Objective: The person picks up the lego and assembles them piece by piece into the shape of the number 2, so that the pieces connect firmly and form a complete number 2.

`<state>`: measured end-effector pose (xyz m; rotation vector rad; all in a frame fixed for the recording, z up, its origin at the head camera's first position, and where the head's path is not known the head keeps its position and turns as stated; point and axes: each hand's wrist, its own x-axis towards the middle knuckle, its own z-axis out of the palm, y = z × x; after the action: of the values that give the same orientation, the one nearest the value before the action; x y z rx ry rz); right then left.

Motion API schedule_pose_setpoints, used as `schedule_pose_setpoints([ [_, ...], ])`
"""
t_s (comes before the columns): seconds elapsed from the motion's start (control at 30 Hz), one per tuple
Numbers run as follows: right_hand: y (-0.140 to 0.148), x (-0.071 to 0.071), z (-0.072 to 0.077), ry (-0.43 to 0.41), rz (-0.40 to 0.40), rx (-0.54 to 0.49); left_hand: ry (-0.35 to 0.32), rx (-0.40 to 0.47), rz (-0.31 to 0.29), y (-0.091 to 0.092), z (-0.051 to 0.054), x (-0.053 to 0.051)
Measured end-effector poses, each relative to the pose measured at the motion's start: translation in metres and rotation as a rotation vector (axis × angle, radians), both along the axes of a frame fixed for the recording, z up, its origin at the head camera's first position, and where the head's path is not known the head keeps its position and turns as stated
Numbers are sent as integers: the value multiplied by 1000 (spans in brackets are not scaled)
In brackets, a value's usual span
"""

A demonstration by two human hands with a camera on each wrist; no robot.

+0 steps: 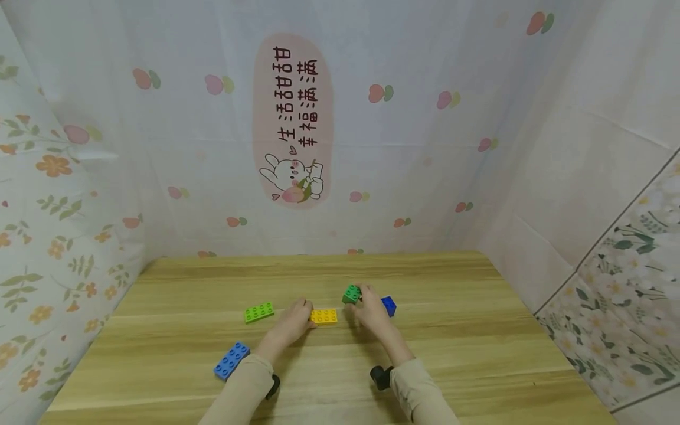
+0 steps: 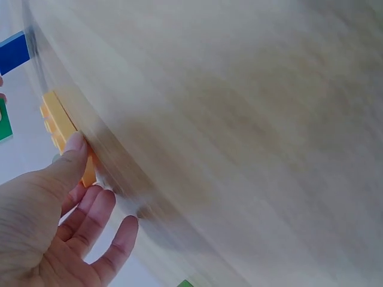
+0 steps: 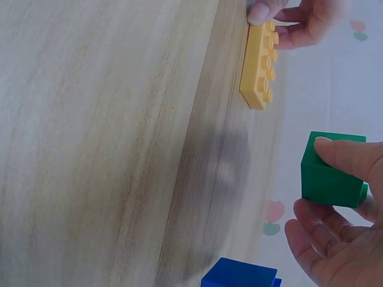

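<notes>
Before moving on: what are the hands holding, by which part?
The right hand pinches the dark green block by its sides; the left hand grips the yellow block at its left end.

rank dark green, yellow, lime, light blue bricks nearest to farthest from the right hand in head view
1. Dark green brick: held in the right hand
2. Yellow brick: just left, at the left hand
3. Lime brick: farther left
4. Light blue brick: left, nearer the camera

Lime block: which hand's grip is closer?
Left. The left hand's grip, on the yellow block, is just right of the lime block; the right hand's grip, on the green block, is farther right.
</notes>
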<state>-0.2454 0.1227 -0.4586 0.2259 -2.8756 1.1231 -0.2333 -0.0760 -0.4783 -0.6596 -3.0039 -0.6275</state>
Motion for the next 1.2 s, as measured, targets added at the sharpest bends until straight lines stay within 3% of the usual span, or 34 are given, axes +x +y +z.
schedule_pose_setpoints([
  [0.33, -5, 1, 4, 2, 46, -18, 12, 7, -14, -5, 0, -2],
  [0.5, -10, 0, 7, 11, 99, -6, 15, 75, -21, -8, -2, -2],
  [0.8, -22, -4, 11, -57, 192, 23, -11, 100, -27, -9, -2, -3],
  [1.2, -30, -5, 12, -86, 223, 17, -17, 146, 4, -9, -9, -2],
])
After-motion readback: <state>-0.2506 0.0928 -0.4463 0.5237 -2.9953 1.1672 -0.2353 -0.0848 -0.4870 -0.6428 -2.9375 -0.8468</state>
